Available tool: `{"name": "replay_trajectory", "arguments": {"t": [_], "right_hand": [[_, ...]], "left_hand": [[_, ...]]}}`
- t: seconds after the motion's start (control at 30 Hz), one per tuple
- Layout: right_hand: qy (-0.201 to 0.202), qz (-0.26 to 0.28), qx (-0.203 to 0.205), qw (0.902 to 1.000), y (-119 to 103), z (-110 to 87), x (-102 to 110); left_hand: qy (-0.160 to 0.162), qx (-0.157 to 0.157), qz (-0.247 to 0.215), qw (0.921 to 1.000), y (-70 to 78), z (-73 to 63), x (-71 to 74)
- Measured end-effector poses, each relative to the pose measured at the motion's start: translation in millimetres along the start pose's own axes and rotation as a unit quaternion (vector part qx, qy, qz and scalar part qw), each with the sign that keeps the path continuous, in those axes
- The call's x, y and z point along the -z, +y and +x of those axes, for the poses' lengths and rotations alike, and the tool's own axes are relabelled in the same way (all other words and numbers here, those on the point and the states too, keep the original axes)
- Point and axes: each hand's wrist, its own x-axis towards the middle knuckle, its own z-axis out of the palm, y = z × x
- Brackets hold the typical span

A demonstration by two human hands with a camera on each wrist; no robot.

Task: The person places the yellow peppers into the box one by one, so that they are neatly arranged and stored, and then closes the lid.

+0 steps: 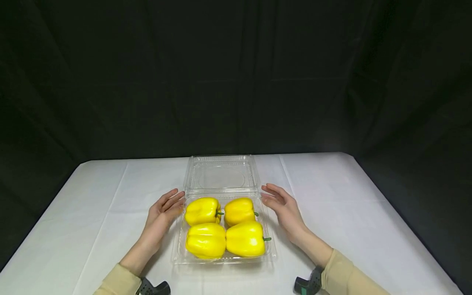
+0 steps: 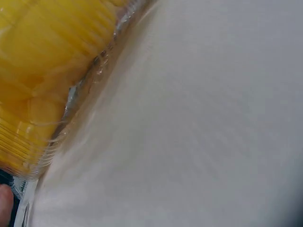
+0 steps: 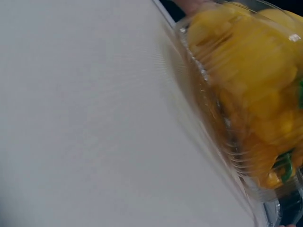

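Observation:
A clear plastic clamshell container (image 1: 217,261) lies on the table with its lid (image 1: 221,174) folded back, away from me. Several yellow bell peppers (image 1: 245,239) with green stems sit in the base in two rows. My left hand (image 1: 160,217) is at the container's left side near the hinge, fingers extended. Opposite it, my right hand (image 1: 285,211) has its fingers loosely bent by the right side. Whether either hand touches the plastic, I cannot tell. Yellow peppers (image 2: 42,42) show through the ribbed wall in the left wrist view, and peppers (image 3: 251,61) likewise in the right wrist view.
A white cloth covers the table (image 1: 350,196). Black curtain (image 1: 236,82) hangs behind and along both sides. Dark wrist devices (image 1: 309,280) are strapped at the sleeve cuffs (image 1: 335,270).

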Motion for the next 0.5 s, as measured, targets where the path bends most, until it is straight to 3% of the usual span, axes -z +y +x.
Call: {"name": "replay_trajectory", "arguments": {"t": [0.27,0.5], "right_hand": [[-0.071,0.077,0.020,0.9943,8.4,3.1,2.1],[-0.095,0.093,0.032,0.9906,10.0,3.5,5.4]], "left_hand": [[-0.018,0.014,-0.091,0.9956,-5.9,4.0,0.9],[-0.042,0.017,-0.177,0.9831,-4.4,5.2,-2.0]]}}
